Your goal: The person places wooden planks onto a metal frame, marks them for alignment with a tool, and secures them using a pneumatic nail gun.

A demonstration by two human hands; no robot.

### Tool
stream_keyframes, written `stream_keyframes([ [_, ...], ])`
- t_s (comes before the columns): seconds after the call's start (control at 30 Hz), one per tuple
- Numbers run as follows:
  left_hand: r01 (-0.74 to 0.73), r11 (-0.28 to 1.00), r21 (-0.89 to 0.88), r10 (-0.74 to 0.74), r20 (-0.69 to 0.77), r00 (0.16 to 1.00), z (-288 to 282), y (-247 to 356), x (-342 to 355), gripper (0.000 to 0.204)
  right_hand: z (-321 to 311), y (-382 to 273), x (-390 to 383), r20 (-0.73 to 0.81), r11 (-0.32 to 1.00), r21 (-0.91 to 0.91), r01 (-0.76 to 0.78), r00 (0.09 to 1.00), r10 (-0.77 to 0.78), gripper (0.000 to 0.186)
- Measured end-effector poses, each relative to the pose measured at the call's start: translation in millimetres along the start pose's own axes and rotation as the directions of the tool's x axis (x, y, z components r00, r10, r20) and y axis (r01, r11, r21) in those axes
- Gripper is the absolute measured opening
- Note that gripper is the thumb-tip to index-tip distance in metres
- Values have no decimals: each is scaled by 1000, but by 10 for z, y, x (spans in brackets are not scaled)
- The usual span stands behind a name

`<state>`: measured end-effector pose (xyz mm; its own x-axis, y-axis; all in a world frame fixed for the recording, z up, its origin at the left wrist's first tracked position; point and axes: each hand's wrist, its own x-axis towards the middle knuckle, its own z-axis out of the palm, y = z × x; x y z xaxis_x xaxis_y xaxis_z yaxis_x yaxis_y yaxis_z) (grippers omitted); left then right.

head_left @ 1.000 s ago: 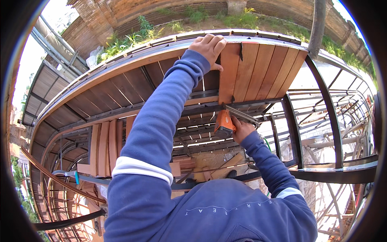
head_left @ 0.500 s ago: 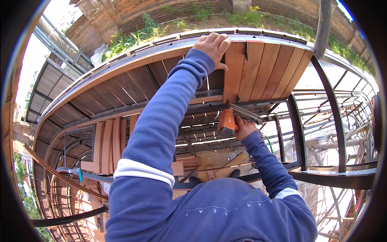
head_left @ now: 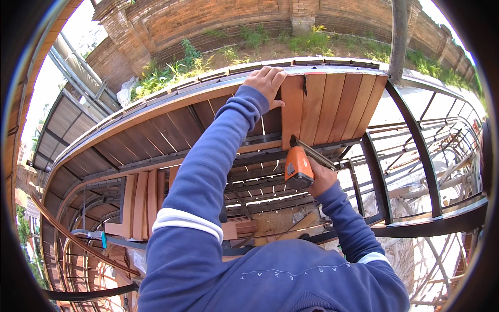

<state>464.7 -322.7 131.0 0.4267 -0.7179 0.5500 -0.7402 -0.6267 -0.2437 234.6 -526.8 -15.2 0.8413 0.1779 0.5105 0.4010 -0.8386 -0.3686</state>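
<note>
My left hand (head_left: 265, 86) is at the far edge of the slatted wooden surface. Its fingers curl over the rim and its thumb lies against the leftmost reddish plank (head_left: 292, 112). In my right hand (head_left: 323, 178) is an orange and black nail gun (head_left: 299, 167), its nose at the near end of that plank. My palm and part of the handle are hidden behind the tool's body. More planks (head_left: 332, 109) lie side by side to the right, and a small dark strip (head_left: 305, 85) sticks up near their far ends.
Dark metal framing (head_left: 381, 177) curves around me, with open gaps between its bars. Loose boards (head_left: 140, 205) lean at the left, and a short stack of boards (head_left: 243, 227) lies below. A metal post (head_left: 398, 41) rises at the far right. Beyond stand weeds and a brick wall (head_left: 218, 23).
The view has tilted, so the far rim sits lower in it. The nail gun's nose has come farther onto the plank's near end, and its body has turned slightly. My left hand keeps its place.
</note>
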Motion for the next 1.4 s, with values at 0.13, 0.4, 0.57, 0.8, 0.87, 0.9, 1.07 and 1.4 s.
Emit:
stream_keyframes([
  [0.13, 19, 982, -190, -27, -41, 999, -49, -25, 17, 53, -536, -290, 457, -147, 972, 206, -111, 979, 143, 53],
  [0.4, 89, 923, -374, -123, -68, 990, 47, -148, 81, 41, -580, -291, 1002, -189, 940, 312, -135, 961, 201, 41],
  [0.57, 82, 914, -397, -127, -88, 988, 124, -182, 61, 39, -546, -332, 1098, -195, 941, 304, -148, 957, 213, 34],
  [0.8, 106, 899, -425, -142, -54, 988, 90, -165, 61, 39, -407, -204, 1140, -280, 963, 255, -92, 946, 165, 26],
  [0.87, 90, 897, -432, -135, -74, 988, 81, -171, 55, 37, -403, -227, 1123, -294, 958, 276, -83, 941, 166, 24],
  [0.9, 81, 896, -436, -130, -84, 988, 79, -172, 54, 36, -391, -221, 1122, -276, 951, 295, -96, 944, 182, 25],
  [1.07, 107, 876, -470, -138, -32, 990, 83, -214, 72, 38, -482, -345, 1050, -172, 904, 379, -197, 945, 278, 30],
  [1.4, 323, 780, -536, -265, 184, 946, -80, -237, 171, 43, -386, -371, 1064, -216, 938, 336, -90, 961, 170, 36],
])
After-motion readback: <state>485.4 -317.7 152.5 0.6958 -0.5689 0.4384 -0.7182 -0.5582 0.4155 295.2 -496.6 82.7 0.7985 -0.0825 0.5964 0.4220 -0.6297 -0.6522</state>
